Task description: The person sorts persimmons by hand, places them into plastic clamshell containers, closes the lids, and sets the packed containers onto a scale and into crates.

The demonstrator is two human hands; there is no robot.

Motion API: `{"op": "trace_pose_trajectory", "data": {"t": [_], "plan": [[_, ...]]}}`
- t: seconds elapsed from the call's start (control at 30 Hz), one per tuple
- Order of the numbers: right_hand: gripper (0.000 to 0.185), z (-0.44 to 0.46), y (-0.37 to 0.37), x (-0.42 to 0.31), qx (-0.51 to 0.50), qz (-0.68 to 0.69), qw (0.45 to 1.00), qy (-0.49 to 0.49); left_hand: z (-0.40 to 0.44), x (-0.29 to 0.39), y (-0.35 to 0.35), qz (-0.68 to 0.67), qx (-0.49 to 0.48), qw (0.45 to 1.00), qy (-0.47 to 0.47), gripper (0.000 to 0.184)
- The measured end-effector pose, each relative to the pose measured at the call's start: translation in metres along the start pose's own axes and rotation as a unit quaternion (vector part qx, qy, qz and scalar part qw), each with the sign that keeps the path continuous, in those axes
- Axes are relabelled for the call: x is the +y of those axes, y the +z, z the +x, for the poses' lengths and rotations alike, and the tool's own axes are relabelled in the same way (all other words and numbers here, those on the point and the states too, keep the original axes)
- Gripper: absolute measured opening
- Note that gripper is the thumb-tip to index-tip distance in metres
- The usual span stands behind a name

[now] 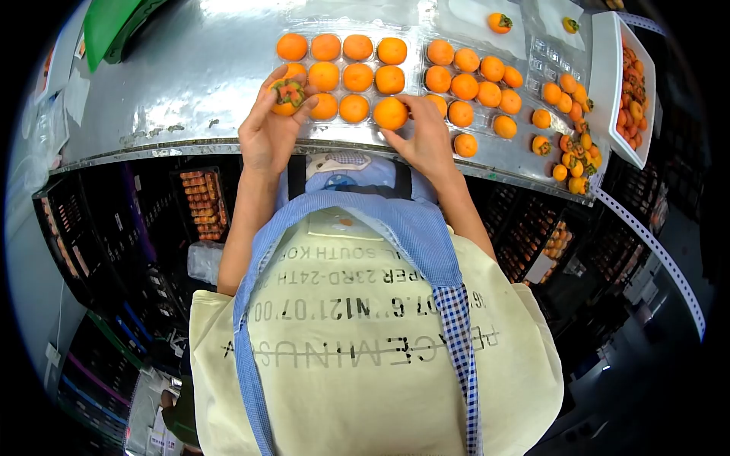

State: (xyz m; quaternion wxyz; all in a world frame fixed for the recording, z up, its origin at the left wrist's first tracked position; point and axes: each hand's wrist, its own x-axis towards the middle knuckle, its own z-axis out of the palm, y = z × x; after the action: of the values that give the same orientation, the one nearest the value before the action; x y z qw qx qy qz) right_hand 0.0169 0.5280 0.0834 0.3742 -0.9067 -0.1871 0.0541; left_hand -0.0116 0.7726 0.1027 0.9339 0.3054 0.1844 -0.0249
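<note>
My left hand (271,131) is closed around an orange persimmon (287,96), its green leafy calyx turned up toward me, above the near-left corner of a clear plastic tray (340,85). Rows of persimmons (357,77) sit in that tray with their smooth sides up. At its near-right corner, the thumb and fingers of my right hand (426,140) grip another persimmon (390,113); whether it rests in its cup I cannot tell. To the right, a second clear tray (450,67) holds more persimmons (464,87), some partly behind my right hand.
Loose persimmons (578,156) lie at the right end of the metal table (190,76), beside a white box (607,91) full of them. Two persimmons rest on white sheets (487,21) at the back. A green object (114,30) stands back left. Dark crates (106,235) are below.
</note>
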Motion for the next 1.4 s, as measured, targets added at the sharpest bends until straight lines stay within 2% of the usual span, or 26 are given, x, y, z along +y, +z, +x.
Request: {"op": "trace_pose_trajectory", "data": {"t": [0.13, 0.2, 0.33, 0.5, 0.6, 0.67, 0.73, 0.77, 0.8, 0.9, 0.97, 1.0, 1.03, 1.07, 1.1, 1.13, 1.23, 1.33, 1.4], "plan": [[0.047, 0.001, 0.009, 0.001, 0.024, -0.104, 0.994, -0.033, -0.002, -0.001, -0.005, -0.031, -0.021, 0.999, 0.011, 0.047], [0.047, 0.002, 0.01, 0.001, 0.03, -0.134, 0.99, -0.032, -0.004, -0.003, 0.0, 0.024, -0.006, 1.0, 0.016, 0.049], [0.048, 0.003, 0.012, 0.005, 0.031, -0.143, 0.989, -0.031, -0.004, -0.008, 0.005, 0.116, 0.003, 0.993, 0.011, 0.05], [0.049, 0.002, 0.014, 0.007, 0.032, -0.141, 0.989, -0.033, -0.002, -0.009, 0.004, 0.148, 0.023, 0.989, -0.018, 0.047], [0.054, 0.002, 0.014, 0.009, 0.021, -0.118, 0.993, -0.023, -0.001, -0.01, 0.005, 0.18, 0.043, 0.982, -0.033, 0.04], [0.062, 0.003, 0.006, -0.001, 0.041, -0.084, 0.994, -0.051, 0.001, -0.015, 0.016, 0.236, 0.023, 0.969, -0.063, 0.037], [0.071, 0.003, -0.003, -0.019, -0.006, 0.05, 0.998, -0.047, -0.004, -0.021, 0.032, 0.32, -0.019, 0.941, -0.11, 0.038], [0.068, 0.002, -0.006, -0.028, -0.021, 0.122, 0.992, -0.035, -0.003, -0.029, 0.033, 0.303, -0.05, 0.94, -0.146, 0.042], [0.065, 0.001, -0.008, -0.033, -0.035, 0.195, 0.98, -0.025, -0.003, -0.038, 0.036, 0.308, -0.074, 0.938, -0.144, 0.045], [0.058, -0.006, -0.005, -0.021, 0.037, 0.103, 0.988, -0.105, -0.004, -0.049, 0.052, 0.36, -0.077, 0.913, -0.175, 0.05], [0.053, -0.013, -0.011, -0.011, 0.078, 0.11, 0.988, -0.079, -0.002, -0.05, 0.063, 0.359, -0.089, 0.909, -0.191, 0.052], [0.05, -0.017, -0.017, -0.005, 0.099, 0.114, 0.986, -0.066, 0.0, -0.05, 0.062, 0.394, -0.099, 0.896, -0.177, 0.05], [0.05, -0.024, -0.027, 0.0, 0.1, 0.143, 0.985, 0.015, 0.003, -0.05, 0.057, 0.429, -0.109, 0.882, -0.162, 0.048], [0.051, -0.031, -0.038, 0.01, 0.123, 0.111, 0.983, 0.073, 0.007, -0.049, 0.052, 0.462, -0.118, 0.867, -0.146, 0.046], [0.053, -0.036, -0.047, 0.023, 0.172, 0.1, 0.975, 0.103, 0.009, -0.05, 0.045, 0.49, -0.131, 0.858, -0.083, 0.038], [0.054, -0.043, -0.06, 0.028, 0.174, 0.086, 0.959, 0.207, 0.011, -0.048, 0.041, 0.537, -0.116, 0.834, -0.053, 0.037], [0.054, -0.074, -0.078, 0.072, 0.167, -0.099, 0.947, 0.257, 0.015, -0.042, 0.025, 0.663, -0.062, 0.745, 0.023, 0.031], [0.054, -0.083, -0.085, 0.085, 0.091, -0.195, 0.911, 0.352, 0.019, -0.035, 0.011, 0.768, -0.142, 0.602, 0.169, 0.035], [0.055, -0.087, -0.082, 0.09, 0.094, -0.216, 0.912, 0.334, 0.017, -0.035, 0.012, 0.79, -0.159, 0.557, 0.201, 0.039]]}}
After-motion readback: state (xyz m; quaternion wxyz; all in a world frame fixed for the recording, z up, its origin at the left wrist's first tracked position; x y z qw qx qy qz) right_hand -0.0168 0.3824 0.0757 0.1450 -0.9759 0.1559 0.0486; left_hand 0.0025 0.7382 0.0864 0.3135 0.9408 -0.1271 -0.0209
